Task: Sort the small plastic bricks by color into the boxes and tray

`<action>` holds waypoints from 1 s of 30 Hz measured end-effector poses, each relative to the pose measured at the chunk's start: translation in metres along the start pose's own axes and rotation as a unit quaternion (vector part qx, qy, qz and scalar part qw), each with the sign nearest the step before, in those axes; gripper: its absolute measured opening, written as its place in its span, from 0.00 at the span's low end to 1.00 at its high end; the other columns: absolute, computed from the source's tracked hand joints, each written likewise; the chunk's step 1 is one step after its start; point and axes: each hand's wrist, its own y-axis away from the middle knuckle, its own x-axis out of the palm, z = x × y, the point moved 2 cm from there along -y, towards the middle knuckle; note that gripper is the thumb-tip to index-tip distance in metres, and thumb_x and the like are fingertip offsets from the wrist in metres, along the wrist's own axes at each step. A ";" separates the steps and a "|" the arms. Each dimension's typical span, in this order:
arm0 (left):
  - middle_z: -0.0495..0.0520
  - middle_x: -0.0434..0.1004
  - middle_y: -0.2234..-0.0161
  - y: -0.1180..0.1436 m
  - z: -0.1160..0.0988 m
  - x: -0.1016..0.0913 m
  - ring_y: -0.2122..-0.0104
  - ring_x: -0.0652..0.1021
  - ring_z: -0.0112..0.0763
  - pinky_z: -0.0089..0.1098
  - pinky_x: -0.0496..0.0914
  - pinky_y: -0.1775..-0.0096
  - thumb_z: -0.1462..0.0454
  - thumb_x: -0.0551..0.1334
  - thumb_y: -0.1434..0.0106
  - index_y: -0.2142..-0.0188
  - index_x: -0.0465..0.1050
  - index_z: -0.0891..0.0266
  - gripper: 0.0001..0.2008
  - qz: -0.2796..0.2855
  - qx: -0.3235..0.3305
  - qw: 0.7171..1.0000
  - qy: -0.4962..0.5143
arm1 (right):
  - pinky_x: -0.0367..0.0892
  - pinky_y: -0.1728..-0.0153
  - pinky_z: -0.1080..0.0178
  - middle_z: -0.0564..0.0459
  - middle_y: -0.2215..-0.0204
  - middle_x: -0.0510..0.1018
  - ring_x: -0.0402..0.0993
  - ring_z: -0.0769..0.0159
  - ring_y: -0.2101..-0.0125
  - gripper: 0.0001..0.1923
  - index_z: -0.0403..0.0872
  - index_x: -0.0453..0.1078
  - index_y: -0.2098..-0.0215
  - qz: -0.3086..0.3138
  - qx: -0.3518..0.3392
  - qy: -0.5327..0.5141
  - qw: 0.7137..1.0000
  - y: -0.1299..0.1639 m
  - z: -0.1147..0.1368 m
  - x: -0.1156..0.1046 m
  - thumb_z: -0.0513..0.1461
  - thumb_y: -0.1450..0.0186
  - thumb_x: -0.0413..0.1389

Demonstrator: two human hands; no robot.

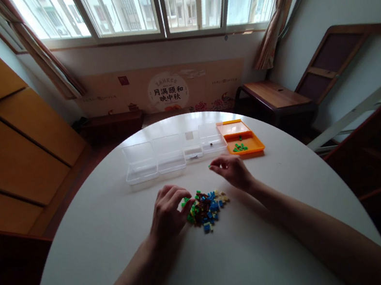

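A small heap of tiny building bricks [206, 206], blue, green, brown and tan, lies in the middle of a round white table [121, 253]. My left hand [168, 211] rests at the heap's left edge with its fingertips touching the green pieces. Raised just beyond the heap, my right hand [231, 170] pinches a tiny green brick [210, 165] between thumb and forefinger. Behind it stands an open orange box [250, 145] with a few green bricks [239, 147] inside.
Several open clear plastic boxes [163, 157] stand in a row at the table's far side, left of the orange one. A wooden bench [274, 96] and a folded frame stand at the right, wooden cabinets at the left, windows ahead.
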 end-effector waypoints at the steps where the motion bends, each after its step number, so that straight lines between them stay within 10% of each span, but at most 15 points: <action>1: 0.50 0.76 0.71 0.000 0.000 -0.001 0.67 0.73 0.32 0.34 0.67 0.61 0.64 0.64 0.39 0.70 0.69 0.60 0.05 -0.001 -0.003 1.000 0.000 | 0.63 0.71 0.66 0.52 0.76 0.77 0.65 0.70 0.78 0.08 0.44 0.77 0.70 -0.048 0.033 0.024 0.998 -0.004 -0.010 -0.009 0.40 0.40 0.59; 5: 0.50 0.76 0.71 -0.001 -0.002 -0.002 0.67 0.73 0.32 0.35 0.68 0.61 0.64 0.63 0.39 0.70 0.70 0.60 0.05 -0.002 -0.016 1.000 -0.005 | 0.65 0.70 0.63 0.49 0.75 0.79 0.69 0.66 0.77 0.13 0.43 0.77 0.69 -0.175 0.151 0.081 0.969 -0.011 -0.048 -0.041 0.45 0.41 0.58; 14: 0.53 0.76 0.66 0.000 0.000 -0.001 0.62 0.72 0.35 0.37 0.68 0.58 0.68 0.60 0.38 0.64 0.73 0.61 0.04 0.005 -0.055 0.998 -0.026 | 0.67 0.66 0.61 0.48 0.74 0.80 0.73 0.62 0.74 0.15 0.43 0.78 0.67 -0.219 0.197 0.099 0.950 -0.009 -0.070 -0.058 0.46 0.42 0.56; 30: 0.52 0.77 0.62 0.004 0.007 0.002 0.56 0.71 0.41 0.44 0.62 0.52 0.68 0.57 0.43 0.71 0.75 0.58 0.08 0.113 -0.189 0.974 -0.062 | 0.66 0.70 0.63 0.50 0.74 0.77 0.66 0.67 0.78 0.12 0.43 0.76 0.69 -0.145 0.036 0.111 0.983 -0.003 -0.033 -0.029 0.42 0.38 0.54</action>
